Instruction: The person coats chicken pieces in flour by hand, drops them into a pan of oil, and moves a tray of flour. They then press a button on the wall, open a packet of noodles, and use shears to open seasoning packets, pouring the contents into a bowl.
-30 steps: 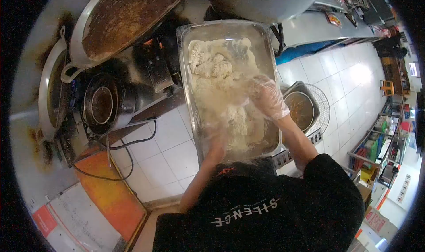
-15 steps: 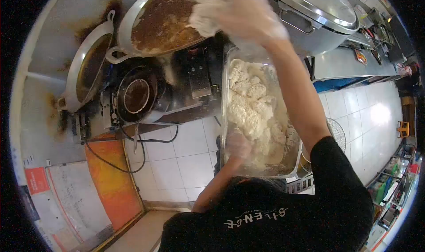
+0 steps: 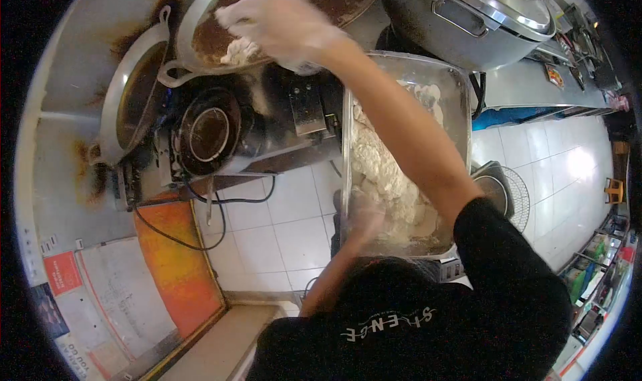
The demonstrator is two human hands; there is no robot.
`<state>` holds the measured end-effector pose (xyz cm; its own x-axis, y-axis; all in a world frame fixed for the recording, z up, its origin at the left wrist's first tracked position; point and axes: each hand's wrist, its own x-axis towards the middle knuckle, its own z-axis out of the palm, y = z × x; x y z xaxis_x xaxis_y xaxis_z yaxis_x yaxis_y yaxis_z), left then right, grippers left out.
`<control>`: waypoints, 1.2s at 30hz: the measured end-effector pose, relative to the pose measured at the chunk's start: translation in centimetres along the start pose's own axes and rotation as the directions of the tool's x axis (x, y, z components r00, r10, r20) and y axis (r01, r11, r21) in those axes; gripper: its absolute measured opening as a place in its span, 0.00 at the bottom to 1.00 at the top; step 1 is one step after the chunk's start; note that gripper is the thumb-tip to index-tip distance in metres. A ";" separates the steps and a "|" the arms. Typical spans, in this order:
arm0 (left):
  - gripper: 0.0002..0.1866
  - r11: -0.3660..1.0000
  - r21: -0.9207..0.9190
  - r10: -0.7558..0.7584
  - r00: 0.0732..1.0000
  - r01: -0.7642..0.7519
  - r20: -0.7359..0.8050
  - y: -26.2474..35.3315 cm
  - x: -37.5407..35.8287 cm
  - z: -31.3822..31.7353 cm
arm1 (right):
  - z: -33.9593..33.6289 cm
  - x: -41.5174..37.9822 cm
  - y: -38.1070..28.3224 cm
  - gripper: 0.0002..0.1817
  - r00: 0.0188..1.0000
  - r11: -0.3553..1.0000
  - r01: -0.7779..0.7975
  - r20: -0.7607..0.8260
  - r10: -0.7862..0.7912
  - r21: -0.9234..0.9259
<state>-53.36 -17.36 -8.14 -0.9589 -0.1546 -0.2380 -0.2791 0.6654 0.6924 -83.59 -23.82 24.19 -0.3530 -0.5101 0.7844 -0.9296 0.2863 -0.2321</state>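
Over a large wok [image 3: 185, 38] of brown oil with foam, my right hand [image 3: 277, 28] wears a clear glove, fingers curled. A white floured chicken piece [image 3: 241, 51] shows just beneath it, apparently in its grip; the contact is partly hidden. My left hand [image 3: 366, 215], gloved and blurred, is at the lower left of a metal tray [image 3: 463, 103]. Its fingers cannot be made out. Heaped in the tray lie floured pieces [image 3: 381, 163] among loose flour, partly covered by my right forearm.
A second wok [image 3: 110, 123] stands left, near a black burner [image 3: 208, 135] with a hose. A big lidded pot [image 3: 441, 30] is right of the large wok. Beside the tray sits a wire strainer [image 3: 520, 197]. Farther right is a steel counter [image 3: 515, 90].
My right hand has swung left across the large wok, with a floured piece now below it. The tray appears slightly farther right in view. My left hand stays at the tray's lower left.
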 end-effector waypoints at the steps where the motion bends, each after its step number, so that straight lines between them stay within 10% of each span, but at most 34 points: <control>1: 0.24 0.982 -0.175 -0.050 0.993 0.068 0.107 -0.4 0.1 -0.4 | -2.9 -2.4 -1.1 0.13 0.992 0.995 -0.063 -0.106 0.070 0.076; 5: 0.32 0.610 -0.629 -0.022 0.804 0.482 0.595 -1.8 -1.4 -0.4 | -10.9 -15.5 -1.3 0.14 0.776 0.734 -0.561 -0.066 0.627 0.382; 8: 0.32 0.943 -0.231 -0.080 0.836 0.240 0.542 -0.8 -1.5 -0.8 | -11.0 -26.8 2.8 0.18 0.303 0.288 -0.946 0.092 0.948 0.145; 12: 0.29 0.963 -0.180 -0.147 0.948 0.202 0.281 6.8 -1.5 -5.1 | -7.1 -37.3 7.1 0.16 0.148 0.291 -0.864 0.345 0.927 -0.410; 16: 0.26 0.988 -0.126 -0.049 0.953 0.090 0.299 3.6 -1.6 -2.5 | -4.7 -40.5 6.7 0.15 0.099 0.424 -0.753 0.551 0.829 -0.503; 20: 0.21 0.933 0.305 0.136 0.971 -0.193 0.198 6.7 -3.4 -3.3 | -6.0 -41.5 6.4 0.15 0.101 0.491 -0.733 0.639 0.763 -0.471; 24: 0.22 0.921 0.354 -0.008 0.899 -0.164 0.438 2.4 -3.6 -1.8 | -9.4 -41.7 5.1 0.16 0.137 0.583 -0.652 0.681 0.719 -0.485; 29: 0.23 0.892 0.315 0.198 0.906 -0.324 0.373 3.7 -3.4 -3.7 | -12.1 -39.3 0.7 0.19 0.288 0.765 -0.063 0.722 0.629 -0.641; 33: 0.15 0.981 -0.179 0.159 0.854 -0.079 0.495 6.2 -3.6 -7.4 | -16.0 -36.9 -2.6 0.24 0.277 0.602 -0.609 0.573 0.771 -0.516; 36: 0.16 0.894 -0.299 -0.092 0.789 0.334 0.608 9.4 -2.5 -10.2 | -15.3 -38.7 -4.4 0.26 0.614 0.731 -0.682 0.542 0.574 -0.002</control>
<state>-54.07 -18.15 5.94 -0.6997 0.2607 -0.6652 -0.5855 0.3244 0.7429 -64.17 7.08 3.67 -0.8076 -0.5885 0.0366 -0.4390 0.5586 -0.7037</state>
